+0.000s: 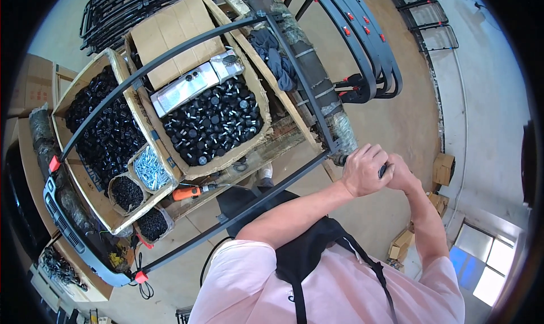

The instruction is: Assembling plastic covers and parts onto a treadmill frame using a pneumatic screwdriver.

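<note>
My left hand is closed around a dark round piece at the near right corner of a dark grey metal frame. My right hand presses against it from the right, its fingers curled and partly hidden behind the left. Only a little of the dark piece shows between my hands, so its kind cannot be made out. The frame lies across the bench in front of me. Its left side carries a curved grey plastic panel with red corner pieces.
Inside the frame stand cardboard boxes of black knobs and black plastic parts, plus small tubs of silver screws and black screws. An orange tool lies beside them. Curved grey frames stand at the far right.
</note>
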Demonstrator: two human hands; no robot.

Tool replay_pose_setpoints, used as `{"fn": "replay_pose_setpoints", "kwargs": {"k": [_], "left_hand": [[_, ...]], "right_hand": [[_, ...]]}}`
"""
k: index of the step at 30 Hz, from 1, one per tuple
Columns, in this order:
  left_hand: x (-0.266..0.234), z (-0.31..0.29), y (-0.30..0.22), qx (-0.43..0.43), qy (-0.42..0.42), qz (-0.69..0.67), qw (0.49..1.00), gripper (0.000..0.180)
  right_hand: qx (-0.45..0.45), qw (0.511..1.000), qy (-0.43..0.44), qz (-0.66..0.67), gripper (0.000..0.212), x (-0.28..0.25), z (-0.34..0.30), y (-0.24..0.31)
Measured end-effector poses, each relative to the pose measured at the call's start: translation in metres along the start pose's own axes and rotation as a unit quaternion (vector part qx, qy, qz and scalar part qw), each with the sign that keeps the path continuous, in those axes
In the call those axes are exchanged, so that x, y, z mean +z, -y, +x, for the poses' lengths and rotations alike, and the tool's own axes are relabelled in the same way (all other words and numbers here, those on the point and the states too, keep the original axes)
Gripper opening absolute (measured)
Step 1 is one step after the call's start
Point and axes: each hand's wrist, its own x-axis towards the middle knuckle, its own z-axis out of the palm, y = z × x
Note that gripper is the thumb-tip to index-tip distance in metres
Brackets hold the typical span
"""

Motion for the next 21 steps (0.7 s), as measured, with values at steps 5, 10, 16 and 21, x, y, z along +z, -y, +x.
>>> {"fn": "replay_pose_setpoints", "kwargs": {"k": [5, 10, 16, 21], "left_hand": [[-0.013, 0.024, 0.022, -0.008, 0.146, -0.050, 0.988, 0.028], [-0.019, 0.039, 0.033, -0.059, 0.377, -0.142, 0.914, 0.036], [-0.006, 0.002, -0.003, 0.037, -0.021, 0.001, 0.999, 0.022], [-0.014, 0.021, 0.027, -0.002, 0.262, -0.069, 0.963, 0.028]], "right_hand": [[0.152, 0.971, -0.101, 0.154, 0.023, 0.055, -0.016, 0.048], [0.436, 0.780, -0.017, 0.449, 0.024, 0.052, -0.014, 0.096], [-0.016, 0.994, 0.052, -0.090, 0.026, -0.008, 0.007, -0.006], [0.125, 0.977, -0.109, 0.132, 0.026, 0.056, -0.016, 0.044]]}}
